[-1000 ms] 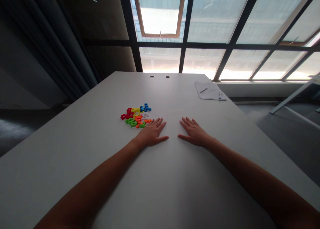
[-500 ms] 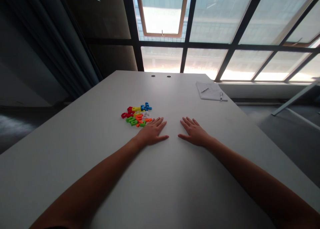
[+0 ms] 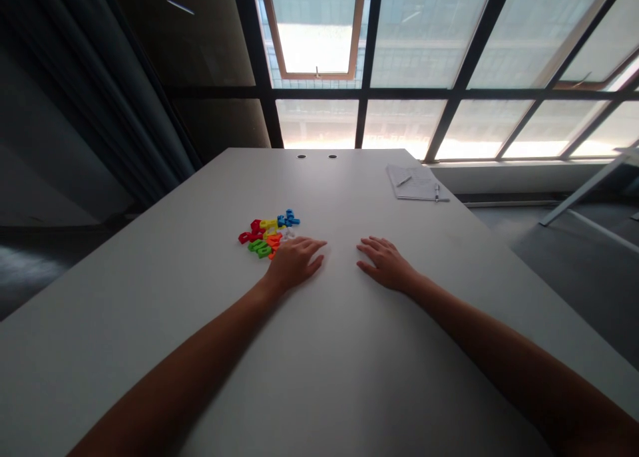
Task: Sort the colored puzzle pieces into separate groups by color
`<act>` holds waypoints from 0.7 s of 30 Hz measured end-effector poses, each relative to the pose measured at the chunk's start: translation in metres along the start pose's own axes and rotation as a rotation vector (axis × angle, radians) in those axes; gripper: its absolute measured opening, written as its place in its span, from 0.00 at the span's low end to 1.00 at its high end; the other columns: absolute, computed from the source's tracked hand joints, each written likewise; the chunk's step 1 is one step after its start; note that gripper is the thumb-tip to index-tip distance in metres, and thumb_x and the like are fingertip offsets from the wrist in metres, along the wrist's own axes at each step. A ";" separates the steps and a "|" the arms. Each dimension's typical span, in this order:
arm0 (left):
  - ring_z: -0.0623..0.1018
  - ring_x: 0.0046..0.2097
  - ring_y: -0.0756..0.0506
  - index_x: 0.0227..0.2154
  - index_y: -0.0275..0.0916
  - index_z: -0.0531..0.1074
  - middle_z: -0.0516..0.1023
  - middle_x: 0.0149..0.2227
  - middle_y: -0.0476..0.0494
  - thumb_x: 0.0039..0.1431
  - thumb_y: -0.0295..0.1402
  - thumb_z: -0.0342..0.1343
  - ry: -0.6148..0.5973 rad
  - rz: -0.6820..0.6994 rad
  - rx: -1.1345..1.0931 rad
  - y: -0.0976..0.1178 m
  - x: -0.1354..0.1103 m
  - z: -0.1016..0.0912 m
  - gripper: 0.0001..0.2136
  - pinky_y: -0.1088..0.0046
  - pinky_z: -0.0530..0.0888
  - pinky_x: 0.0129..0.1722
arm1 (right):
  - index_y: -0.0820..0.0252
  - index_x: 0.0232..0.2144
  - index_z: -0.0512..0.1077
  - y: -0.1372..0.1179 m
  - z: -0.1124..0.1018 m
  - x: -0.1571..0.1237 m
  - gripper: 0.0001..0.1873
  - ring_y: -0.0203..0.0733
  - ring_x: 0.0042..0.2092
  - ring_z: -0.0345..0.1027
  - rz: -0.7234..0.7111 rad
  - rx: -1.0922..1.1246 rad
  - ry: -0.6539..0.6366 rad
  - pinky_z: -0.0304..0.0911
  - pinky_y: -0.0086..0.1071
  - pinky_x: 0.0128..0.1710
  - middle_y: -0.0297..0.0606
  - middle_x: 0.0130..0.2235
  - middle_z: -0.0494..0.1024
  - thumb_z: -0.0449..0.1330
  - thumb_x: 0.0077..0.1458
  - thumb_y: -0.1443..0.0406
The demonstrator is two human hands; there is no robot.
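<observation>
A small heap of coloured plastic pieces, red, yellow, blue, green, orange and white, lies on the grey table. My left hand rests palm down just right of the heap, its fingers apart and slightly raised, the fingertips close to the orange and white pieces. It holds nothing. My right hand lies on the table a short way to the right, fingers loosely spread and a little curled, with nothing in it.
A sheet of paper with a pen on it lies at the far right of the table. Two small round holes sit near the far edge. Windows and a dark curtain stand behind the table.
My left hand has lifted slightly and drawn its thumb in, covering part of the heap's near right side. My right hand's fingers have curled a little. The view has tilted slightly.
</observation>
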State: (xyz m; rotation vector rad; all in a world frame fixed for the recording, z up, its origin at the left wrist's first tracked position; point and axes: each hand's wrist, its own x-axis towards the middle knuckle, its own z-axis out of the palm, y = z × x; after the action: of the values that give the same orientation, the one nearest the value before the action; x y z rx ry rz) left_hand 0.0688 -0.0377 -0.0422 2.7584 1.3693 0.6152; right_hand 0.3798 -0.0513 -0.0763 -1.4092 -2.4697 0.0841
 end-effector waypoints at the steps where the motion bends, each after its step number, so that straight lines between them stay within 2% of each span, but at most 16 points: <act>1: 0.77 0.61 0.36 0.61 0.44 0.76 0.82 0.57 0.39 0.72 0.42 0.50 0.052 -0.023 0.029 -0.005 0.002 -0.003 0.21 0.52 0.69 0.66 | 0.58 0.66 0.70 0.000 0.000 0.000 0.28 0.59 0.72 0.57 0.000 0.001 0.002 0.50 0.58 0.72 0.51 0.70 0.69 0.52 0.73 0.51; 3: 0.70 0.68 0.34 0.64 0.45 0.73 0.78 0.63 0.39 0.71 0.44 0.51 0.112 -0.083 0.107 -0.019 0.005 -0.009 0.24 0.48 0.61 0.71 | 0.59 0.66 0.70 -0.001 -0.001 0.000 0.28 0.59 0.72 0.57 0.004 0.001 -0.006 0.50 0.58 0.72 0.51 0.70 0.68 0.53 0.73 0.52; 5: 0.61 0.73 0.30 0.70 0.46 0.67 0.66 0.72 0.39 0.68 0.51 0.52 0.105 -0.196 0.198 -0.037 0.009 -0.015 0.30 0.41 0.52 0.73 | 0.59 0.67 0.69 -0.002 -0.002 0.000 0.28 0.59 0.73 0.56 0.010 0.004 -0.020 0.49 0.58 0.73 0.51 0.70 0.67 0.53 0.73 0.52; 7: 0.56 0.75 0.27 0.74 0.49 0.59 0.56 0.77 0.38 0.67 0.58 0.50 0.031 -0.337 0.241 -0.058 0.013 -0.021 0.37 0.34 0.48 0.72 | 0.58 0.67 0.69 -0.003 -0.003 -0.001 0.28 0.59 0.73 0.56 0.015 0.007 -0.027 0.48 0.58 0.73 0.51 0.70 0.67 0.53 0.73 0.52; 9: 0.52 0.76 0.25 0.77 0.51 0.52 0.49 0.79 0.39 0.67 0.63 0.43 -0.063 -0.446 0.228 -0.078 0.019 -0.026 0.40 0.30 0.49 0.70 | 0.57 0.67 0.69 -0.004 -0.003 -0.001 0.27 0.59 0.73 0.56 0.019 0.005 -0.026 0.48 0.58 0.73 0.51 0.70 0.68 0.53 0.73 0.52; 12: 0.47 0.77 0.23 0.78 0.54 0.47 0.43 0.80 0.43 0.65 0.68 0.37 -0.174 -0.510 0.219 -0.099 0.035 -0.031 0.43 0.25 0.49 0.68 | 0.57 0.67 0.69 -0.003 -0.002 -0.001 0.28 0.58 0.72 0.56 0.022 -0.006 -0.022 0.49 0.58 0.72 0.51 0.70 0.68 0.53 0.73 0.52; 14: 0.45 0.77 0.21 0.77 0.55 0.47 0.42 0.80 0.44 0.63 0.70 0.36 -0.261 -0.509 0.220 -0.107 0.048 -0.031 0.45 0.22 0.47 0.67 | 0.58 0.67 0.69 -0.002 -0.002 -0.001 0.28 0.58 0.73 0.56 0.023 -0.011 -0.025 0.49 0.58 0.72 0.51 0.70 0.67 0.53 0.73 0.52; 17: 0.44 0.76 0.18 0.75 0.57 0.55 0.46 0.79 0.43 0.59 0.74 0.38 -0.356 -0.497 0.206 -0.116 0.062 -0.028 0.46 0.18 0.43 0.64 | 0.58 0.67 0.69 -0.003 -0.004 -0.002 0.28 0.58 0.73 0.55 0.024 -0.012 -0.038 0.49 0.57 0.72 0.51 0.70 0.67 0.52 0.73 0.52; 19: 0.46 0.75 0.16 0.73 0.58 0.61 0.51 0.78 0.41 0.57 0.75 0.41 -0.367 -0.507 0.165 -0.121 0.064 -0.023 0.46 0.16 0.44 0.62 | 0.58 0.67 0.69 -0.005 -0.006 -0.002 0.28 0.58 0.73 0.55 0.025 -0.010 -0.048 0.49 0.57 0.73 0.51 0.71 0.67 0.52 0.73 0.52; 21: 0.52 0.74 0.15 0.70 0.56 0.66 0.59 0.75 0.36 0.57 0.74 0.44 -0.305 -0.463 0.089 -0.126 0.060 -0.018 0.45 0.15 0.49 0.60 | 0.59 0.67 0.69 -0.006 -0.008 -0.002 0.28 0.58 0.73 0.55 0.025 -0.008 -0.054 0.48 0.57 0.73 0.51 0.71 0.66 0.52 0.73 0.52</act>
State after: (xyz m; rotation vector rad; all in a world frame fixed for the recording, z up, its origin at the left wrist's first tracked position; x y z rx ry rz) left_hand -0.0011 0.0836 -0.0269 2.3257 1.8873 0.1103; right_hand 0.3776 -0.0570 -0.0682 -1.4602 -2.4980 0.1191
